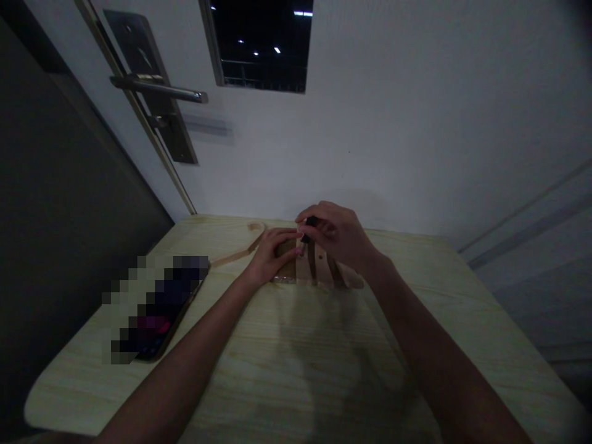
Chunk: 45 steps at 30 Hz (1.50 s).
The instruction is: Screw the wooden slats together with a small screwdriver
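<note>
Near the back of the table, a brown piece crossed by several pale strips [320, 265] lies between my hands. One strip shows a small dark hole. My left hand [272, 253] holds the brown piece [287, 266] at its left side, thumb and fingers pressing on it. Pinched in the fingers of my right hand [337, 234] is a short black-handled screwdriver [306, 237], tilted, with its thin shaft pointing down at the leftmost pale strip. Its tip is beside my left thumb, and I cannot make out the exact contact.
A long pale strip with a curled end [235, 254] lies left of my left hand. A phone [169, 320], partly pixelated, rests on the table's left side. Behind the pale wooden table [259, 370] stands a white door with a metal handle [161, 89] and a dark window.
</note>
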### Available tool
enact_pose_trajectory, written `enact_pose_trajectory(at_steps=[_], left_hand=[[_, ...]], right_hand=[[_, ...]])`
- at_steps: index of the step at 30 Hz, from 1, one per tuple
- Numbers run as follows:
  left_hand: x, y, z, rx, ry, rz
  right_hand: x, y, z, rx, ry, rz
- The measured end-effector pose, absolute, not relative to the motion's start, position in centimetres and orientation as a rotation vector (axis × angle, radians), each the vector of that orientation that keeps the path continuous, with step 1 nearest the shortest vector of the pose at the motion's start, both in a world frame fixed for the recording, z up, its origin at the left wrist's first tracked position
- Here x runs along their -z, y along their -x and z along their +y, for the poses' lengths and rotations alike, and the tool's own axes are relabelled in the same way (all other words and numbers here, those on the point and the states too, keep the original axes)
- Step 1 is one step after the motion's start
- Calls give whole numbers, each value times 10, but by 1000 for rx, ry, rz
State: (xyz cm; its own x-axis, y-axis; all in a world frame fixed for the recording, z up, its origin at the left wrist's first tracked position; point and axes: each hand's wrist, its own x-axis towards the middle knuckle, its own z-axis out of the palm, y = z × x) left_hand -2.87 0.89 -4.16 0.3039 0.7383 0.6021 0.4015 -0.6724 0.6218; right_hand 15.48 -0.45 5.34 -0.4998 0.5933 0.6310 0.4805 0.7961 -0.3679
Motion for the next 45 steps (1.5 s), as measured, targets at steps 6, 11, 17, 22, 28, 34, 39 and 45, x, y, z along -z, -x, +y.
enact_pose_trajectory(at_steps=[6,11,17,22,28,34,39,45], left_hand=[[41,30,8,-1295,-2214,1046],[45,31,11,-1301,-2205,1042],[43,29,11,-1329,-2214,1024],[40,28,9,-1342,-2215,1013],[40,28,9,-1318,-2217,1060],[42,29,10,-1305,-2242,1059],[41,29,9,-1310,-2260,1064],[42,30,10,-1296,-2267,1082]], right_hand=[[-53,-154,-3,-182,803,-2152],[-53,-151,-5,-208,810,-2127],[-53,-150,-9,-288,814,-2142],[-54,-157,-9,-383,831,-2223],[-58,-157,-10,-387,830,-2261],[-58,-155,-8,-377,871,-2199],[-55,-155,-5,-375,905,-2150],[-56,-154,-8,-395,926,-2137]])
